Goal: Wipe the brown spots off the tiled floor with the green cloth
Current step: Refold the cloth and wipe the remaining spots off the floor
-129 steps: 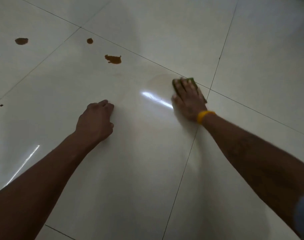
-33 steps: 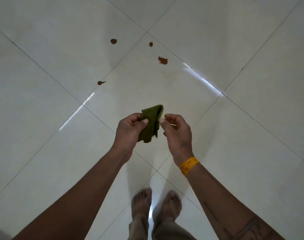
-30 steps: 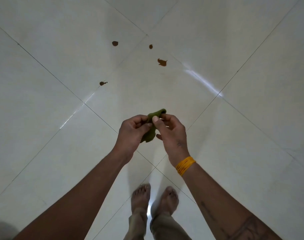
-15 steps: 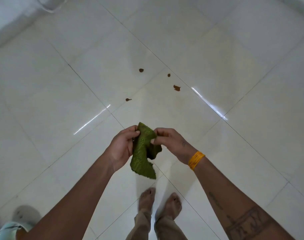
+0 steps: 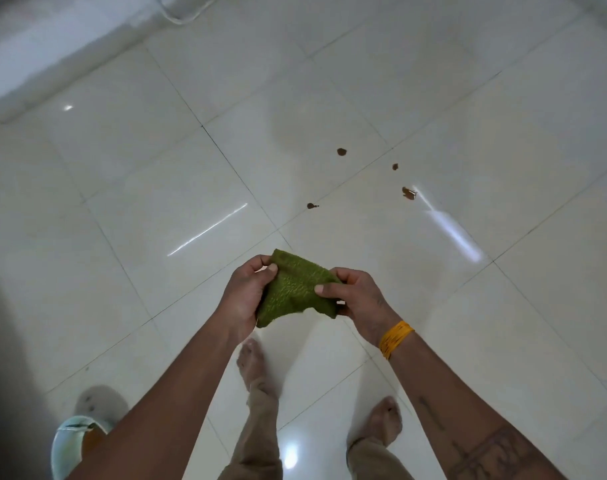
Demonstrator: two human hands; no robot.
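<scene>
Green cloth stretches between left hand and right hand, both pinching it.

Glossy, smooth pale floor tiles mirror streaks of light, split by thin dark grout lines. The green cloth looks soft, matt and nubbly. Brown spots sit dull against the shine.
</scene>
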